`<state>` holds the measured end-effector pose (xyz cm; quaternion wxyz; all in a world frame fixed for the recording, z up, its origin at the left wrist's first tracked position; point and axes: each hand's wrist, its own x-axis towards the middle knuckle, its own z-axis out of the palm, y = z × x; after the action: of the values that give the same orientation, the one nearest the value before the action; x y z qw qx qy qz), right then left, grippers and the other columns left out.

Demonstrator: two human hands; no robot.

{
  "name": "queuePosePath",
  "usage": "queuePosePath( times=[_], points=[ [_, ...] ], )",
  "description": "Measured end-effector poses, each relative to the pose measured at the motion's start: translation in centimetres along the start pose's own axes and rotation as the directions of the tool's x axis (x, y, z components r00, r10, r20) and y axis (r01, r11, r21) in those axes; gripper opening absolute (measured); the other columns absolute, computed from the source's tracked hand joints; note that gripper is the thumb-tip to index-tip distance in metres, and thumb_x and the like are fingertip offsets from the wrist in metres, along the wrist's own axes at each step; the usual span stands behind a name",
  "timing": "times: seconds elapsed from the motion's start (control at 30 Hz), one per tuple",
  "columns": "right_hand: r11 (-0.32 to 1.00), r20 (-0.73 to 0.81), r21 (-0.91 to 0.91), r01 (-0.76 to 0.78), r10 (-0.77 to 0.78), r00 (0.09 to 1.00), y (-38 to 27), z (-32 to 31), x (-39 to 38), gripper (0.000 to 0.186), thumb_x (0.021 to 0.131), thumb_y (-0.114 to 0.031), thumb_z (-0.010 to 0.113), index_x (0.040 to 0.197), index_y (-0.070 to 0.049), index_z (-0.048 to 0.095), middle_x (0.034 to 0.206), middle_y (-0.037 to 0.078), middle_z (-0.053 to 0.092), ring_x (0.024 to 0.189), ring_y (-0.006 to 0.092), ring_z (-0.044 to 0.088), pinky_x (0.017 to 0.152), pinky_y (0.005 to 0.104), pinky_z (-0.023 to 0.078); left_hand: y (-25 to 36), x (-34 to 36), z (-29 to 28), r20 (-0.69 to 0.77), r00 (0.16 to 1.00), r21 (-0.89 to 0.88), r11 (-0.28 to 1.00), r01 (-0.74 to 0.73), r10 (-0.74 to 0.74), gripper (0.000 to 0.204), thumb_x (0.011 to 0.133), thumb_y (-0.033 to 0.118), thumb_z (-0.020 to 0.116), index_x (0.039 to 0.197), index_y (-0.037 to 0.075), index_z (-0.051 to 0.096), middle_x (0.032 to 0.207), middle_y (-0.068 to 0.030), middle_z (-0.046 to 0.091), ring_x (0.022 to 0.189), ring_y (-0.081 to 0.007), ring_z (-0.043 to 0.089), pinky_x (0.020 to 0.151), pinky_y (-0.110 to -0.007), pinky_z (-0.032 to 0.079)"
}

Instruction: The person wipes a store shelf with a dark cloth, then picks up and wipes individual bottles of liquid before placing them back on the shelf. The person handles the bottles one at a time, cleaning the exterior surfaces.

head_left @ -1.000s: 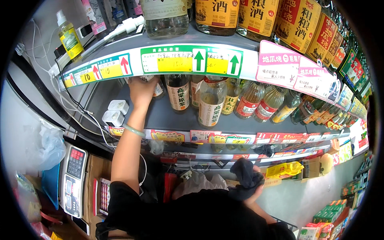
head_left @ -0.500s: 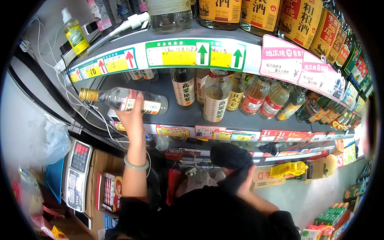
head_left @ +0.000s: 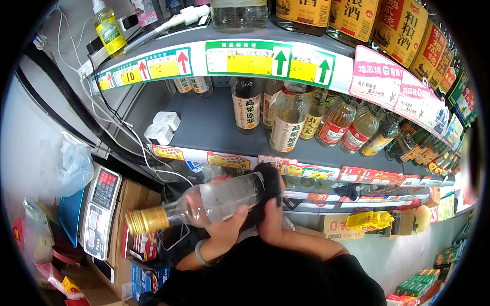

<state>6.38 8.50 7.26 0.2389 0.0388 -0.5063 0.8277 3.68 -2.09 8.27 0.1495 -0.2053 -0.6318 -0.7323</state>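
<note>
A clear glass liquor bottle (head_left: 219, 196) with a gold cap lies tilted sideways before my body, cap toward the left. My left hand (head_left: 227, 229) is closed around its body from below, a pale bangle on the wrist. At the bottle's base, my right hand (head_left: 272, 223) grips a black cloth (head_left: 256, 204) that presses on the glass. Part of the cloth is hidden behind the bottle and my fingers. Beyond them, a labelled bottle (head_left: 287, 133) stands upright on the grey shelf (head_left: 204, 125), among several others.
White power adapters (head_left: 159, 134) sit at the shelf's left end, with loose cables (head_left: 122, 122) hanging beside them. A scale (head_left: 102, 211) stands lower left next to an open cardboard box (head_left: 135, 196). A price strip (head_left: 245, 65) edges the upper shelf. Yellow packets (head_left: 370, 218) lie at right.
My left hand has brought the bottle down from in front of the shelf to my body. The cloth in my right hand has moved left and now meets the bottle's base.
</note>
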Motion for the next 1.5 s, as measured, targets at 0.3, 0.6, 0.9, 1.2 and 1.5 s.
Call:
queuePosePath(
  times=[0.3,0.6,0.9,1.2,1.5],
  points=[
    [0.373,0.106,0.515,-0.772,0.866,0.488,-2.0,-1.8,-1.1,0.057,0.100,-0.052,0.032,0.131,-0.007,0.049,0.121,0.012,0.058,0.114,0.0216,0.054,0.100,0.0377,0.041,-2.0,0.0,-0.1,0.086,0.994,-0.076,0.995,-0.061,0.067,0.081,0.077,0.012,0.075,0.139,-0.002,0.023,0.132,-0.0206,0.041,0.121,-0.0334,0.047,0.099,-0.045,0.042],
    [0.944,0.292,-0.174,-0.280,0.321,0.901,0.3,-3.6,-2.9,0.054,0.103,-0.024,0.029,0.148,0.005,0.016,0.152,0.016,0.025,0.141,0.0262,0.023,0.114,0.0353,0.016,-0.8,-0.7,0.5,0.069,0.981,0.101,0.979,0.175,-0.183,0.082,0.065,0.012,0.084,0.127,-0.001,0.032,0.116,-0.0152,0.052,0.107,-0.0208,0.056,0.091,-0.035,0.046],
    [0.736,0.538,-0.305,0.605,-0.391,0.747,0.6,-5.3,0.6,0.065,0.095,-0.035,0.045,0.150,-0.006,0.025,0.156,0.022,0.013,0.146,0.0383,0.009,0.116,0.0464,0.005,1.8,1.2,0.1,0.349,0.847,0.135,0.916,0.378,-0.401,0.074,0.068,0.014,0.081,0.127,0.002,0.037,0.115,-0.0130,0.059,0.106,-0.0205,0.059,0.090,-0.033,0.047],
    [-0.162,0.883,-0.464,0.871,-0.164,0.440,-5.9,-5.4,3.6,0.051,0.091,-0.048,0.044,0.125,-0.013,0.061,0.137,0.003,0.053,0.133,0.0222,0.042,0.112,0.0470,0.016,2.6,2.0,-1.4,0.560,0.752,0.655,0.742,-0.144,-0.348,0.083,0.059,0.035,0.081,0.127,0.004,0.046,0.106,-0.0126,0.060,0.085,-0.0356,0.063,0.072,-0.042,0.053],
    [0.220,0.332,-0.943,0.249,0.587,0.738,-9.0,-3.5,6.3,0.045,0.095,-0.039,0.045,0.110,-0.001,0.064,0.092,0.016,0.068,0.087,0.0378,0.063,0.083,0.0425,0.050,1.8,2.9,-2.9,0.764,0.634,0.632,0.058,-0.772,0.120,0.039,0.077,0.018,0.060,0.116,0.018,0.058,0.107,-0.0014,0.057,0.094,-0.0214,0.058,0.077,-0.034,0.048]
  ],
)
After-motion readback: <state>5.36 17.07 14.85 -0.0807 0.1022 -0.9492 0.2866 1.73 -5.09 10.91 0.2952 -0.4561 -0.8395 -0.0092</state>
